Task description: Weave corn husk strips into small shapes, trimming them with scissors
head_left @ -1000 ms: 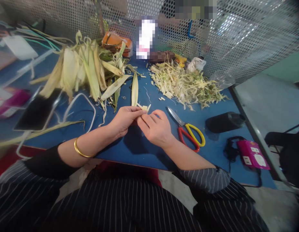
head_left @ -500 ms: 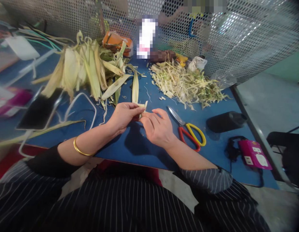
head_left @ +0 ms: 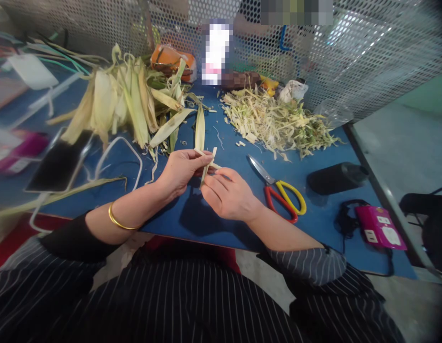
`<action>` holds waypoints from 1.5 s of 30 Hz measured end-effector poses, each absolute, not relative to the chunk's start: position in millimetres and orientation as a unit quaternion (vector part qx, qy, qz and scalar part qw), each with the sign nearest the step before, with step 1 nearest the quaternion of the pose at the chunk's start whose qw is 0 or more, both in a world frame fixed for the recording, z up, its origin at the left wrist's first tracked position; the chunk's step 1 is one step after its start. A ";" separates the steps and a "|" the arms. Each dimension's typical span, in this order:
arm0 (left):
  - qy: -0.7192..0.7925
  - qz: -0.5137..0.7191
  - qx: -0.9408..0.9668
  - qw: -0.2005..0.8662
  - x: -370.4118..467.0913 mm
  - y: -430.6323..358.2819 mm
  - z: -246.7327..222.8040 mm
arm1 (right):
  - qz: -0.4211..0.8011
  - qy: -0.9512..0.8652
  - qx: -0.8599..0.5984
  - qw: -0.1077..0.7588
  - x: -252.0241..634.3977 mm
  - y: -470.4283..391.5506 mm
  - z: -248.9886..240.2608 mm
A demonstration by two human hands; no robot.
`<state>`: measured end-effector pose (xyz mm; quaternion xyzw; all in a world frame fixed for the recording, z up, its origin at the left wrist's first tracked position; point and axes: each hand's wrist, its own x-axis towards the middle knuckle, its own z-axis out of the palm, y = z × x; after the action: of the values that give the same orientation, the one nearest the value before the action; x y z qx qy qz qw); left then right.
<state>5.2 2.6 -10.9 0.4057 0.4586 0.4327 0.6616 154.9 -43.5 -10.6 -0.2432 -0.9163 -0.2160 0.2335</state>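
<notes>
We pinch crossed strips (head_left: 208, 166) between left grip (head_left: 204, 162) and right grip (head_left: 214, 177), probably steadying them, scissors (head_left: 270, 180) at three o'clock.

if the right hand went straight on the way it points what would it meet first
Most likely the pale husk strips pinched in the left hand, just ahead of the right hand and perhaps touching it; depth is unclear.

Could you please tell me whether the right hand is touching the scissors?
Apart: the head view shows blue tabletop between the right hand and the scissors.
</notes>
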 end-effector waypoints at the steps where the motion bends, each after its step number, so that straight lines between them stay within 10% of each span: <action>1: 0.457 0.436 0.405 0.661 4.6 3.1 -10.3 | -0.208 -0.914 -0.256 0.237 155.0 -43.2 -10.8; 33: 0.448 0.420 0.409 0.675 2.5 -0.6 -9.2 | -0.182 -0.931 -0.211 0.235 148.3 -44.9 -10.3; 41: 0.443 0.416 0.449 0.655 -6.1 5.3 -1.5 | -0.024 -0.788 -0.436 0.433 161.7 -38.6 -7.1; 45: 0.456 0.384 0.460 0.658 -6.9 5.9 4.1 | 0.156 -0.727 -0.538 0.398 167.1 -31.1 -4.8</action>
<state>-6.9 5.9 4.1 0.4600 0.4558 0.3840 0.6582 167.1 -31.1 -4.8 -0.5380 -0.7266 0.1565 0.3975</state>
